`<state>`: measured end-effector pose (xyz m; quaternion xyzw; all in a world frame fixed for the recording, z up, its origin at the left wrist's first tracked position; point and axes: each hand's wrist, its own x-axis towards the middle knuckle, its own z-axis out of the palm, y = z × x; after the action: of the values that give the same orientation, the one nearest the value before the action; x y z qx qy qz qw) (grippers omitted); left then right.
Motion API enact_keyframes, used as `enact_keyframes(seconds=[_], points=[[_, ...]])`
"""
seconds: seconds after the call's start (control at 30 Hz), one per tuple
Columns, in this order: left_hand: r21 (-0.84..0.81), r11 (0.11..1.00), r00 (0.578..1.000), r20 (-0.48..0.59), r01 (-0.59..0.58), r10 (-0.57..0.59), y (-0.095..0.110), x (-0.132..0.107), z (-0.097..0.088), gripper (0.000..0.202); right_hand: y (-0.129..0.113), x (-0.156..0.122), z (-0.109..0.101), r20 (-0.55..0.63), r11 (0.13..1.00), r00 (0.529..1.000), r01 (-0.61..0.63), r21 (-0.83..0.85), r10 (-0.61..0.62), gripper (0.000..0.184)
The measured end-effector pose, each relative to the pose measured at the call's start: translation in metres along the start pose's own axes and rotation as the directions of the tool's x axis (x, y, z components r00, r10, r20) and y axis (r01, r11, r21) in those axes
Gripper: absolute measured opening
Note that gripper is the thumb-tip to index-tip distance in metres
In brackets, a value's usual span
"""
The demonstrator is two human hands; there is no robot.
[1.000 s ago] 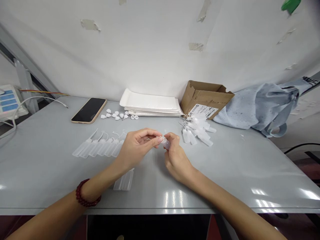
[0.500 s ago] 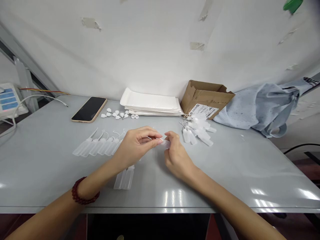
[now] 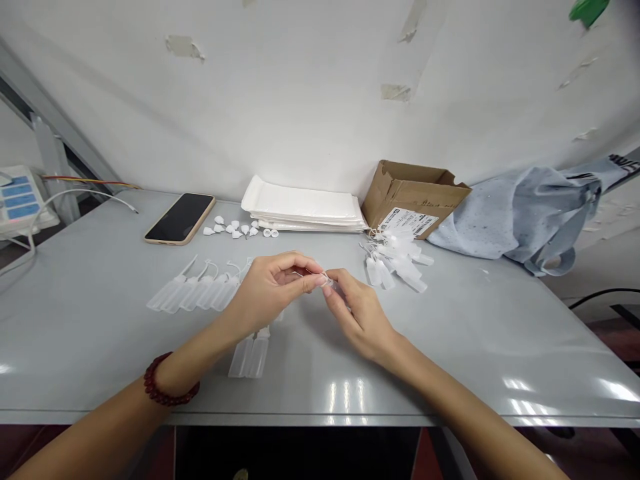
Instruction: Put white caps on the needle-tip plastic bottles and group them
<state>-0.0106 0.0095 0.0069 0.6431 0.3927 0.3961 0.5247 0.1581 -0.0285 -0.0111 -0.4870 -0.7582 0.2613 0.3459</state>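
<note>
Above the middle of the table, my left hand (image 3: pixel 275 287) pinches the neck end of a small translucent plastic bottle (image 3: pixel 330 283), thumb against fingertips. A thin white strand shows at its fingertips. My right hand (image 3: pixel 361 310) is closed round the bottle's other end, hiding most of it. Left of my hands lies a row of similar bottles (image 3: pixel 197 293) with thin tails, partly covered by my left hand. Two more bottles (image 3: pixel 250 353) lie nearer the front edge, beside my left forearm. A loose heap of them (image 3: pixel 400 260) is to the right.
Small white cone-shaped caps (image 3: pixel 235 228) lie behind the row. A phone (image 3: pixel 180 219) rests at the back left. White padded envelopes (image 3: pixel 305 203), an open cardboard box (image 3: pixel 413 200) and light blue cloth (image 3: pixel 505 213) stand along the wall. A white cable (image 3: pixel 75 192) reaches in from the left.
My right thumb and fingers have come up and closed in on the bottle near my left fingertips, covering more of it. My left hand has stayed nearly in place.
</note>
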Motion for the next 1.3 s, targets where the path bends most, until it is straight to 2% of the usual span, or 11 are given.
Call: enact_keyframes(seconds=[0.27,0.43,0.6,0.67,0.77,0.83,0.9,1.0,1.07,1.2,1.3], points=[[0.069,0.993,0.983,0.155,0.093,-0.103,0.001,0.001,0.000,0.022,0.004,0.000,0.001,-0.032,0.997,0.999,-0.017,-0.069,0.015,0.009],[0.107,0.994,0.982,0.188,0.006,-0.027,-0.002,0.000,-0.003,0.019,0.000,0.000,-0.002,0.036,0.978,0.988,-0.151,0.147,0.147,0.006],[0.137,0.986,0.961,0.270,-0.099,0.059,-0.004,0.002,-0.009,0.018,-0.005,0.005,-0.007,0.223,0.754,0.910,-0.415,0.510,0.350,0.006],[0.173,0.976,0.956,0.283,-0.130,0.078,-0.003,0.003,-0.011,0.018,-0.006,0.007,-0.009,0.319,0.660,0.869,-0.496,0.565,0.379,0.008],[0.183,0.973,0.950,0.301,-0.143,0.083,-0.002,0.003,-0.013,0.018,-0.006,0.008,-0.011,0.411,0.604,0.839,-0.542,0.584,0.356,0.013],[0.165,0.980,0.953,0.296,-0.115,0.062,0.000,0.003,-0.013,0.018,-0.005,0.007,-0.011,0.393,0.636,0.858,-0.511,0.579,0.331,0.014],[0.163,0.985,0.962,0.271,-0.061,0.014,0.001,0.003,-0.013,0.019,-0.004,0.005,-0.010,0.285,0.753,0.913,-0.403,0.520,0.292,0.014],[0.183,0.983,0.969,0.241,0.006,-0.051,0.001,0.002,-0.010,0.021,-0.002,0.001,-0.006,0.120,0.930,0.978,-0.202,0.307,0.173,0.010],[0.179,0.983,0.967,0.245,0.026,-0.070,0.001,0.002,-0.009,0.022,-0.002,-0.001,-0.004,0.084,0.970,0.988,-0.144,0.196,0.129,0.007],[0.158,0.987,0.958,0.279,0.025,-0.069,-0.001,0.000,-0.008,0.020,-0.004,-0.002,-0.003,0.099,0.934,0.980,-0.197,0.297,0.175,0.005],[0.197,0.980,0.952,0.303,-0.027,-0.035,-0.001,-0.001,-0.008,0.020,-0.007,0.002,-0.005,0.234,0.751,0.915,-0.404,0.522,0.330,0.006]])
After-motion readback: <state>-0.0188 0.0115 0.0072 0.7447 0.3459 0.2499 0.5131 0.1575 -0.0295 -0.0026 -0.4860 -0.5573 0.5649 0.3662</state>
